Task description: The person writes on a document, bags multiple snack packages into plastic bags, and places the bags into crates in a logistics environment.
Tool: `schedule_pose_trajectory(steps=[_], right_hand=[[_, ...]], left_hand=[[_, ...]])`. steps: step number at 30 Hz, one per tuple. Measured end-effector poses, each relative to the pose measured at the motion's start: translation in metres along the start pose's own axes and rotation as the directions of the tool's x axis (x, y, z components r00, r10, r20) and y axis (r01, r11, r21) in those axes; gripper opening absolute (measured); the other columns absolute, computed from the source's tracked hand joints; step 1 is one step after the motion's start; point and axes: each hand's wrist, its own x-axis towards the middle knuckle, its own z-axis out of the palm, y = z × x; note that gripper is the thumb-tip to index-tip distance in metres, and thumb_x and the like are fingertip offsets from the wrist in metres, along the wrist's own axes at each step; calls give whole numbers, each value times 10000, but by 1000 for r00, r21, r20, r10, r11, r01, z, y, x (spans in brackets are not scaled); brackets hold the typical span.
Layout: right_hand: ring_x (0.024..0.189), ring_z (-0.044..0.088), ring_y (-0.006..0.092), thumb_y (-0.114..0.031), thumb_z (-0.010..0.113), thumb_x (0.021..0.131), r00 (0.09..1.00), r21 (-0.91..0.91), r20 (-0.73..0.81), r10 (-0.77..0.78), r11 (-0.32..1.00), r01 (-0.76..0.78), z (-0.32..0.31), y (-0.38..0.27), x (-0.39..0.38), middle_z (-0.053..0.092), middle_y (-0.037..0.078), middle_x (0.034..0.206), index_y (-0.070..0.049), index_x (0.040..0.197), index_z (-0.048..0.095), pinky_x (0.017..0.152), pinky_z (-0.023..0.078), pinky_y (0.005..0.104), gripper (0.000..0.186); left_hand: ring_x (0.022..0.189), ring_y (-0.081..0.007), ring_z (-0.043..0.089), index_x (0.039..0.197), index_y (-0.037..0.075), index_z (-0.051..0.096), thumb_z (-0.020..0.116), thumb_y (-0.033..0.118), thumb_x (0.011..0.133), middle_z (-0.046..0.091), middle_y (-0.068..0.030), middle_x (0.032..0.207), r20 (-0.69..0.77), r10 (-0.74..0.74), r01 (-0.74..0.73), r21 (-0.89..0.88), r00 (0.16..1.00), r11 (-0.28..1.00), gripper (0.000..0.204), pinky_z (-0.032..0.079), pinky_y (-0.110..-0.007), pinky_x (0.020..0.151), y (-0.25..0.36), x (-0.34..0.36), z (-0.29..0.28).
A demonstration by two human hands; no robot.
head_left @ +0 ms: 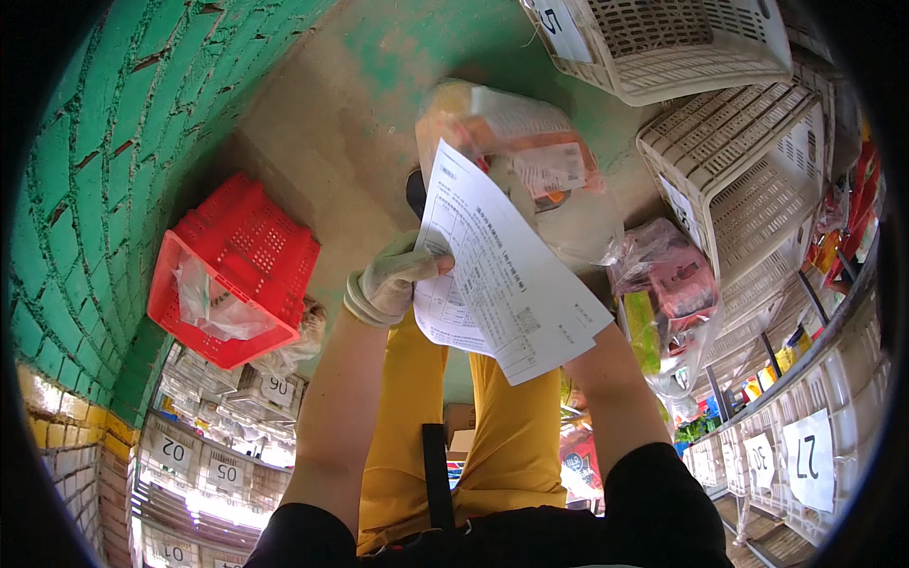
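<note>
Head view: at far left we see a green brick wall (95, 199), then a red crate (275, 241) with clear plastic (216, 308) inside it. Our gloved left hand (391, 281) grips the printed sheets (507, 284) by their left edge, above our yellow trousers (516, 431). Beyond the sheets, partly covered by them, is a blurred, plastic-wrapped package (559, 161). Our right forearm (611, 379) reaches behind the sheets' lower right corner; we cannot tell what our right hand grasps. Farther right are a pink bagged pack (680, 284) and white crates (739, 123).
</note>
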Motion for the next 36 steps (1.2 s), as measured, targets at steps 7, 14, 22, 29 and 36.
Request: schedule_pose_trajectory(steps=[7, 14, 22, 29, 36], right_hand=[[864, 594, 250, -180, 607, 799, 989, 590, 34, 141, 796, -134, 28, 39, -43, 560, 120, 991, -31, 1183, 449, 714, 501, 352, 441], [876, 600, 231, -181, 586, 832, 956, 932, 159, 247, 281, -228, -15, 79, -61, 595, 99, 989, -23, 1106, 513, 708, 501, 356, 324], [797, 605, 316, -124, 526, 863, 926, 428, -121, -358, 822, 375, -16, 97, -30, 618, 150, 890, -55, 1043, 567, 747, 471, 403, 197], [924, 583, 320, -223, 444, 882, 985, 749, -41, -169, 647, 142, 1, 111, 78, 611, 139, 1032, -49, 1059, 567, 797, 459, 395, 277], [954, 585, 314, -322, 475, 854, 931, 636, 109, 349, 695, -335, 14, 173, 77, 592, 178, 1085, -36, 1075, 572, 826, 449, 379, 374]], left_hand=[[898, -190, 582, 1102, -62, 551, 547, 126, 691, 623, -99, 993, -30, -72, 76, 171, 997, 982, 452, 440, -303, 826, -1, 5, 19], [765, -128, 571, 1011, 9, 615, 548, 194, 826, 628, -73, 889, -303, 90, 67, 471, 949, 880, 270, 449, -291, 673, -11, 21, 42], [729, -84, 474, 1045, 0, 588, 469, 99, 889, 542, -12, 813, -432, 405, -143, 522, 806, 841, 220, 386, -209, 658, 3, 26, 73], [756, -71, 460, 1076, -13, 588, 457, 120, 906, 565, -25, 863, -308, 415, -219, 512, 856, 831, 252, 361, -199, 677, -14, 27, 68], [801, -60, 494, 1080, -1, 586, 448, 109, 913, 584, -22, 893, -323, 315, -163, 421, 892, 892, 243, 358, -190, 681, -8, 37, 69]])
